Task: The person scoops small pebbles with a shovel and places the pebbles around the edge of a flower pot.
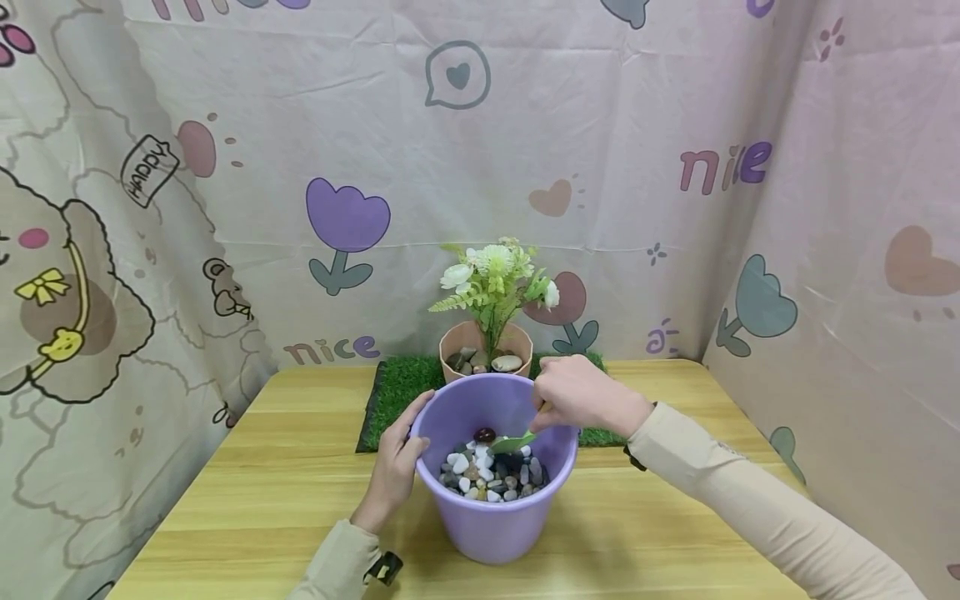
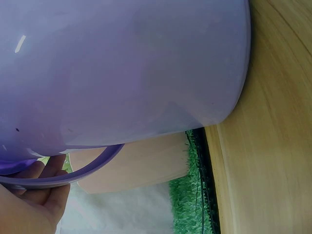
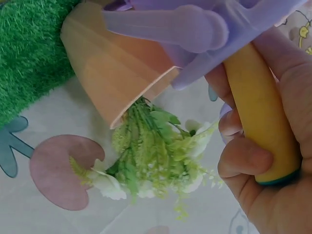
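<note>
A purple bucket [image 1: 495, 521] stands on the table with several white, grey and dark pebbles [image 1: 487, 479] inside. My left hand [image 1: 401, 454] grips its left rim; in the left wrist view the fingers [image 2: 57, 195] curl round the rim and the bucket's handle [image 2: 92, 165]. Over the right rim, my right hand [image 1: 573, 392] grips a small trowel by its yellow handle [image 3: 263, 112]. Its green blade [image 1: 512, 443] points down into the bucket, low over the pebbles. A dark red round stone [image 1: 484, 435] lies at the back of the pebbles.
Behind the bucket, a peach flowerpot [image 1: 447, 346] holds white flowers with green leaves [image 1: 491, 279] and several stones. It stands on a green artificial grass mat [image 1: 397, 400]. The wooden table [image 1: 247, 500] is enclosed by printed cloth [image 1: 525, 150] at the back and sides.
</note>
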A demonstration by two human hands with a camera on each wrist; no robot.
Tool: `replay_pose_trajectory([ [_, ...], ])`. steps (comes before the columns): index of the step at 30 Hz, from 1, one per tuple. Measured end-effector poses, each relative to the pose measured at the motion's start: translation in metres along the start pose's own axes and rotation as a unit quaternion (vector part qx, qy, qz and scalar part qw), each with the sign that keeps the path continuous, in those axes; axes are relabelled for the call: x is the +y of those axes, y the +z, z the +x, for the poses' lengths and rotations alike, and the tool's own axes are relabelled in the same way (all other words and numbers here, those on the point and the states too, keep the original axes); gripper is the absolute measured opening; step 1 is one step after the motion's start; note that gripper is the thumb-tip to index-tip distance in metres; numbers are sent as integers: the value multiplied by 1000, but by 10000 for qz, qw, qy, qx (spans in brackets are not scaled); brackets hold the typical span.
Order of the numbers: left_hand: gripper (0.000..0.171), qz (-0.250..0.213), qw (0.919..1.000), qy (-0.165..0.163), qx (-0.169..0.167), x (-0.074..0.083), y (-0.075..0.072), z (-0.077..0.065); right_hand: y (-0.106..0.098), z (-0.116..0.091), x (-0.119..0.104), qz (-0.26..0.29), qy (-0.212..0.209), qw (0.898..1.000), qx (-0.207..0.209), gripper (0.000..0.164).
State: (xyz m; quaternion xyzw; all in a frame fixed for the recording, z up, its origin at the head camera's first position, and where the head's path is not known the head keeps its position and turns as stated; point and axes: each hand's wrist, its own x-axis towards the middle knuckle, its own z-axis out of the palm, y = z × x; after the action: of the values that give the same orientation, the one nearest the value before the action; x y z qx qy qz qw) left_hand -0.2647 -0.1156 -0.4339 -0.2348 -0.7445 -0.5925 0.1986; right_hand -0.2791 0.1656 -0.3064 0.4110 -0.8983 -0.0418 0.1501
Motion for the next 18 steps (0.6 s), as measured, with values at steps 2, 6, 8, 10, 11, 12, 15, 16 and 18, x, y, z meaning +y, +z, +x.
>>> replay_pose_trajectory([
  [2, 65, -7, 10000, 4, 14, 0, 0, 0, 0, -1, 1, 104, 112, 9999, -29, 41],
  [6, 65, -15, 10000, 7, 17, 0, 0, 0, 0, -1, 2, 218, 236, 9995, -66, 45],
  [8, 65, -22, 10000, 11, 13, -1, 0, 0, 0, -1, 3, 247, 301, 9992, -33, 45],
  [10, 65, -19, 10000, 23, 0, -1, 0, 0, -1, -1, 3, 240, 353, 9991, 9, 42],
  [11, 65, -12, 10000, 31, -3, -1, 0, 0, -1, 0, 3, 227, 337, 9992, 28, 40],
  [12, 65, 3, 10000, 38, -4, -2, 0, 0, 0, 0, 4, 211, 311, 9993, 73, 37],
  [15, 65, 23, 10000, 54, -6, -2, 0, 0, 2, 1, 5, 49, 20, 9998, 201, 31],
  [16, 65, 22, 10000, 53, -8, -2, 0, 0, 3, 1, 6, -38, -121, 9996, 256, 30],
  [18, 65, 14, 10000, 50, -18, -2, 0, 0, 5, 2, 7, -235, -347, 9985, 364, 28],
])
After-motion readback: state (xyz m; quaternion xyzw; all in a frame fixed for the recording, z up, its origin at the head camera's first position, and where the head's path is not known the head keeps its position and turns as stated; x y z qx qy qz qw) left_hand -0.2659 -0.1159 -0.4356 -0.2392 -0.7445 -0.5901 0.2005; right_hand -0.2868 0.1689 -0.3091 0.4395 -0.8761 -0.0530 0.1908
